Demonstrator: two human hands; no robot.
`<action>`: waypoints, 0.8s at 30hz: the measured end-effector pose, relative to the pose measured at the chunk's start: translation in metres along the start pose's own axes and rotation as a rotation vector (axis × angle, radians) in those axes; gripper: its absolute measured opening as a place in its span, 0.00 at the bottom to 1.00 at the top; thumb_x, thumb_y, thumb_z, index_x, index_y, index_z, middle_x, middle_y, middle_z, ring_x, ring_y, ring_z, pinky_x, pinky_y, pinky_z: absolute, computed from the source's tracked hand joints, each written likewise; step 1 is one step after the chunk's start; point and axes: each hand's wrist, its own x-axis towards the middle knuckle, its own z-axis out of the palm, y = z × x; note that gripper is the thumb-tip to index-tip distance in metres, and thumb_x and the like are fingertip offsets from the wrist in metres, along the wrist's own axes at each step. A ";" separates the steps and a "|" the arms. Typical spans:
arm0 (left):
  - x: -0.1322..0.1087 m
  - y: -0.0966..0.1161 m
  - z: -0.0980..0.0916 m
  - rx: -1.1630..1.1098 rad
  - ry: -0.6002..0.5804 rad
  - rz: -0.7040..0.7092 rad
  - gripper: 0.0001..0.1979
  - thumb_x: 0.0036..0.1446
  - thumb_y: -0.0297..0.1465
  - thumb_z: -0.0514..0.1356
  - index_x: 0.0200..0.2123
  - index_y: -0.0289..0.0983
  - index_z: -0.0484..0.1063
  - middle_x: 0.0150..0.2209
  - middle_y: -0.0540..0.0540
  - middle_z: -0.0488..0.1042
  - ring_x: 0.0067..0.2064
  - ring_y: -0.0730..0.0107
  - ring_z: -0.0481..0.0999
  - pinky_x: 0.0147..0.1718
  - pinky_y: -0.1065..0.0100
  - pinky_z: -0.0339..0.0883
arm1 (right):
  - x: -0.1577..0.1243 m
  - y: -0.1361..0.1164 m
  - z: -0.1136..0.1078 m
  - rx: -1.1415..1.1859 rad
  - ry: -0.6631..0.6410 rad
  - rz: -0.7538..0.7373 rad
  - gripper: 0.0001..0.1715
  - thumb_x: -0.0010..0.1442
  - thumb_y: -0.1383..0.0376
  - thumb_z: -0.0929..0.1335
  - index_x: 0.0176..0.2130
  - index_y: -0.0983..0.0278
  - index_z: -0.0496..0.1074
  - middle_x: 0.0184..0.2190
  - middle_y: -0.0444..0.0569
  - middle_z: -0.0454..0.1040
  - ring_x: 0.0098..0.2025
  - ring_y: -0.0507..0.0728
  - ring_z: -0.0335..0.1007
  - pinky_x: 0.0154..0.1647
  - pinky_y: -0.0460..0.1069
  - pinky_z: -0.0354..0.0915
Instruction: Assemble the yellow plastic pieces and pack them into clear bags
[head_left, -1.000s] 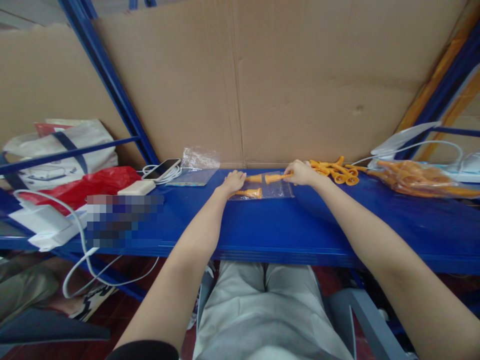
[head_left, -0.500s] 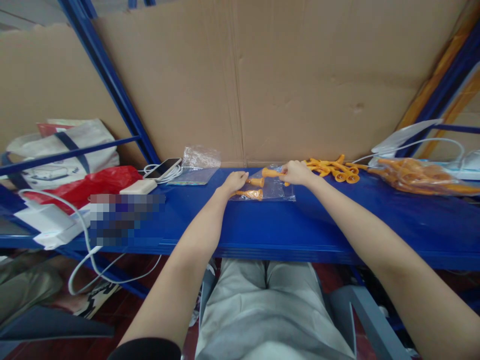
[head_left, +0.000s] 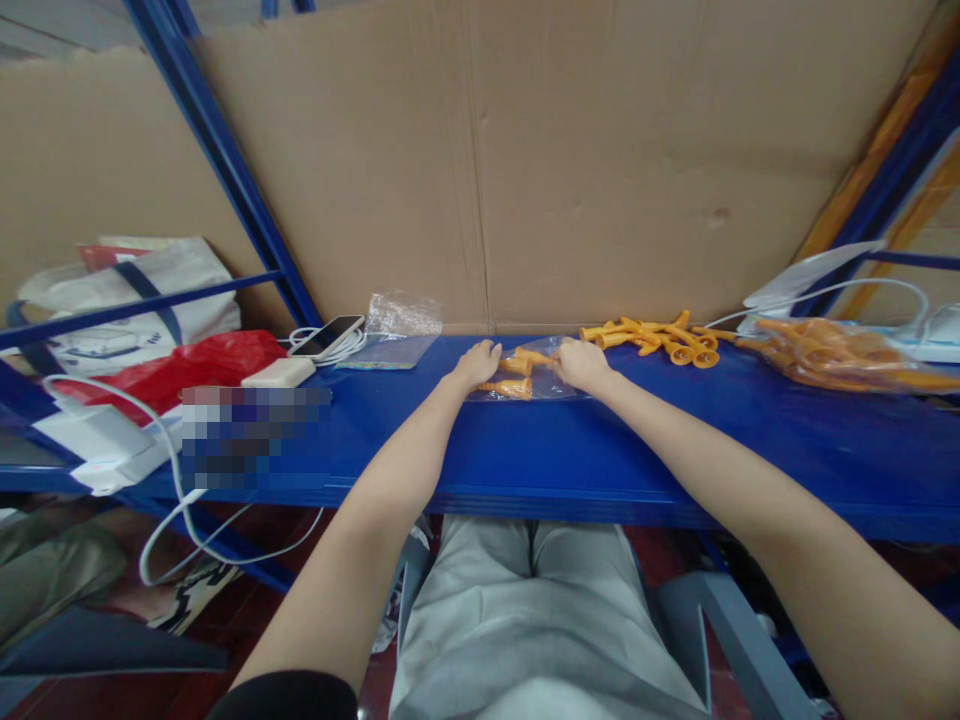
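A clear plastic bag (head_left: 549, 385) lies on the blue table with several orange horn-shaped pieces (head_left: 516, 386) in it. My left hand (head_left: 478, 366) is closed on the bag's left end, beside the pieces. At the bag's right side my right hand (head_left: 582, 366) is closed around the end of an orange piece (head_left: 534, 357), whose other end points left over the bag. Whether that piece is wholly inside the bag cannot be made out. Just right of my right hand lies a loose pile of orange pieces (head_left: 679, 338).
A full bag of orange pieces (head_left: 840, 352) lies at the right. On the left are an empty clear bag (head_left: 401, 330), a phone (head_left: 328, 338), a red plastic bag (head_left: 195, 370) and white chargers with cables (head_left: 97, 440). Cardboard (head_left: 570, 160) stands behind the table.
My right hand has moved slightly left and down, pushing the orange piece in among the others at the bag. My left hand has shifted slightly right.
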 end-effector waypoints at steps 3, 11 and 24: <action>-0.001 0.003 0.000 -0.045 0.005 0.019 0.23 0.71 0.35 0.41 0.58 0.33 0.67 0.62 0.37 0.69 0.65 0.60 0.66 0.61 0.63 0.58 | 0.009 0.006 0.010 0.211 0.040 0.011 0.15 0.64 0.62 0.67 0.45 0.65 0.80 0.47 0.60 0.77 0.50 0.64 0.74 0.50 0.53 0.67; 0.000 0.004 0.000 -0.191 0.105 -0.042 0.24 0.71 0.33 0.39 0.57 0.30 0.67 0.60 0.35 0.71 0.64 0.60 0.67 0.60 0.64 0.60 | 0.020 0.009 0.025 1.250 0.081 0.416 0.07 0.57 0.73 0.71 0.39 0.69 0.73 0.39 0.54 0.78 0.36 0.52 0.76 0.43 0.48 0.72; 0.010 -0.004 0.005 -0.240 0.056 0.077 0.23 0.71 0.35 0.41 0.56 0.33 0.69 0.60 0.39 0.71 0.63 0.64 0.67 0.61 0.66 0.59 | 0.022 0.021 0.019 1.594 -0.127 0.574 0.09 0.60 0.76 0.69 0.30 0.67 0.69 0.18 0.43 0.69 0.20 0.48 0.67 0.27 0.42 0.70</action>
